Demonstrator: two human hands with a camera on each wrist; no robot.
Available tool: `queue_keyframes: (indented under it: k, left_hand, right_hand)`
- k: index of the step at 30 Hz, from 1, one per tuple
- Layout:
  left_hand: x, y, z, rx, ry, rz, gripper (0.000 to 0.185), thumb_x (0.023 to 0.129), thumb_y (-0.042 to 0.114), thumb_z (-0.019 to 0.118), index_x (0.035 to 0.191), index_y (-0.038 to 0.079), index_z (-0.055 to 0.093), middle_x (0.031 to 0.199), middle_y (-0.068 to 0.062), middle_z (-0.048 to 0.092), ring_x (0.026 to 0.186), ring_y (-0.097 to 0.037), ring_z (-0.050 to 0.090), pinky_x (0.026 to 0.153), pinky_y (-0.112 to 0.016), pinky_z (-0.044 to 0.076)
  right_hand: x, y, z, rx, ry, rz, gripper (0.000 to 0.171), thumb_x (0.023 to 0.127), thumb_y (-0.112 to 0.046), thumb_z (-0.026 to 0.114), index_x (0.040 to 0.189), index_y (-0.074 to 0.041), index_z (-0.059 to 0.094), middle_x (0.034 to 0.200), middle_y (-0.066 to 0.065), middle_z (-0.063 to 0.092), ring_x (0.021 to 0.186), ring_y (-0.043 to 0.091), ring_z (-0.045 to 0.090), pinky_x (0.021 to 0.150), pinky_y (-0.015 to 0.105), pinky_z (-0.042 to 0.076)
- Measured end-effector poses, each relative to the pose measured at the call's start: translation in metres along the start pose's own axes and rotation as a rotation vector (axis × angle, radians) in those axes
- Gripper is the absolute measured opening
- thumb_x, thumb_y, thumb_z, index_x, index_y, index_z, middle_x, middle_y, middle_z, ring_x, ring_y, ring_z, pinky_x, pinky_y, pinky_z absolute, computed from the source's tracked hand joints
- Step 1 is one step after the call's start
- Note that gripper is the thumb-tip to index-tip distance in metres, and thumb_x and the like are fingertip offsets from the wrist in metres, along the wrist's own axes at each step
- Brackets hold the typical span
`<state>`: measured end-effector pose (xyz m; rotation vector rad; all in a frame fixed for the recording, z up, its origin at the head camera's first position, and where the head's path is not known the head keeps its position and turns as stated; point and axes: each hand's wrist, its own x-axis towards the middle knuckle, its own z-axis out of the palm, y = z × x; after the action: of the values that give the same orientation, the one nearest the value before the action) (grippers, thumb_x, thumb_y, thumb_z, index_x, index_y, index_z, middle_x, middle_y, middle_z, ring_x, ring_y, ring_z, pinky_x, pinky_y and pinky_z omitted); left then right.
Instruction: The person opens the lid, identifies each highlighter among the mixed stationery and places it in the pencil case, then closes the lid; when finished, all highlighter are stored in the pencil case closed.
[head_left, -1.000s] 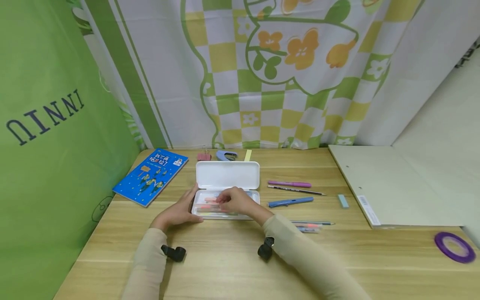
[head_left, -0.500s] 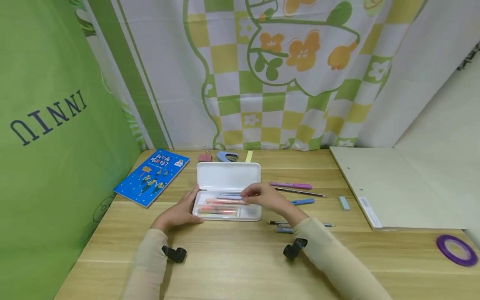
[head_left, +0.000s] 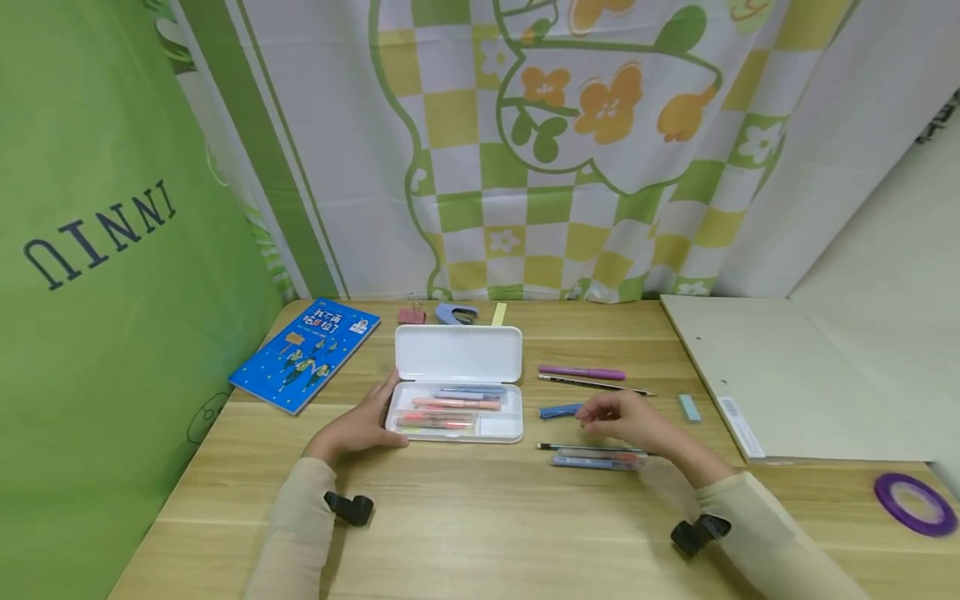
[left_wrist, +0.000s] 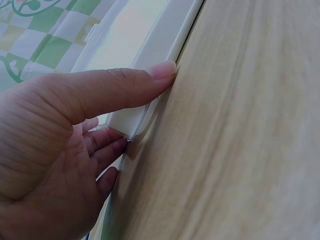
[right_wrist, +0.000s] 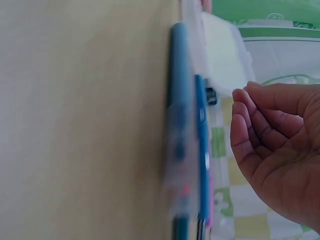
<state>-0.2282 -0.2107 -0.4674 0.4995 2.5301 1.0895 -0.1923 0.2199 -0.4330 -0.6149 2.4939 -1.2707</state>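
Note:
A white pencil case (head_left: 459, 353) lies with its lid up, several pens (head_left: 456, 404) in its tray. My left hand (head_left: 360, 429) holds the case's left end. In the left wrist view, the thumb (left_wrist: 162, 71) lies along the case's front edge, with the other fingers at its corner. My right hand (head_left: 630, 421) is over the right end of a blue pen (head_left: 558, 412), hiding part of it. Its fingers are loosely bent with nothing between them in the right wrist view. Nearer me lie a dark pencil (head_left: 547, 447) and several clear-and-blue pens (head_left: 588, 462).
A purple pen (head_left: 581, 372) and black pencil (head_left: 592, 383) lie behind the right hand. An eraser (head_left: 689, 408), large folder (head_left: 795, 383) and purple tape roll (head_left: 885, 500) are to the right. A blue book (head_left: 303, 354), pink clip (head_left: 412, 314) and blue stapler (head_left: 456, 313) sit farther back.
My right hand has left the pencil case and moved right to the blue pen. More pens now show in the tray. The left hand stays at the case.

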Motion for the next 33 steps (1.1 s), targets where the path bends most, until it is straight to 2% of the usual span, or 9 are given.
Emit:
queue_keyframes:
  k: [4,10,16,21,28,33]
  left_hand:
    - [0.0,0.0,0.0,-0.004,0.004,-0.01,0.118,0.074,0.027,0.081,0.152,0.009,-0.005,0.155,-0.022,0.003,0.141,-0.041,0.007,0.112,-0.056,0.012]
    - [0.0,0.0,0.001,-0.017,0.003,-0.017,0.118,0.074,0.025,0.081,0.152,0.01,-0.006,0.155,-0.021,0.003,0.141,-0.04,0.006,0.113,-0.055,0.011]
    - [0.0,-0.001,0.002,-0.015,0.001,-0.032,0.118,0.074,0.027,0.081,0.152,0.012,-0.005,0.156,-0.02,0.002,0.142,-0.039,0.006,0.113,-0.054,0.011]
    - [0.0,-0.002,0.003,-0.011,0.004,-0.018,0.118,0.074,0.027,0.081,0.152,0.01,-0.005,0.155,-0.021,0.002,0.141,-0.041,0.007,0.112,-0.056,0.012]
    - [0.001,-0.002,0.002,-0.013,0.005,-0.012,0.118,0.074,0.028,0.081,0.152,0.01,-0.006,0.156,-0.021,0.001,0.141,-0.041,0.005,0.112,-0.056,0.012]
    - [0.001,-0.002,0.002,-0.011,0.003,-0.009,0.118,0.074,0.028,0.081,0.152,0.01,-0.006,0.156,-0.021,0.001,0.142,-0.041,0.005,0.112,-0.055,0.011]
  right_hand:
    - [-0.014,0.009,-0.001,-0.085,-0.021,-0.007,0.014,0.086,-0.007,0.066,0.099,-0.001,0.069,0.088,0.001,0.066,0.079,0.009,0.058,0.067,0.023,0.051]
    - [-0.022,0.015,0.003,-0.129,-0.043,-0.05,0.01,0.084,-0.004,0.068,0.095,-0.004,0.07,0.089,0.001,0.067,0.079,0.008,0.059,0.068,0.023,0.051]
    - [-0.022,0.016,0.005,-0.185,-0.051,-0.092,0.013,0.083,0.001,0.067,0.095,-0.004,0.07,0.089,0.001,0.068,0.081,0.012,0.062,0.07,0.025,0.053]
    - [-0.02,0.014,0.005,-0.257,-0.048,-0.123,0.014,0.082,0.0,0.068,0.096,-0.004,0.07,0.091,0.002,0.068,0.085,0.017,0.063,0.072,0.029,0.054]
    - [-0.017,0.014,0.004,-0.31,-0.068,-0.204,0.015,0.08,0.005,0.069,0.092,-0.003,0.07,0.084,0.005,0.067,0.073,0.008,0.059,0.063,0.024,0.051]
    - [-0.014,0.018,0.0,-0.341,-0.047,-0.199,0.014,0.079,0.006,0.068,0.087,-0.005,0.07,0.081,0.003,0.066,0.072,0.007,0.057,0.062,0.024,0.05]
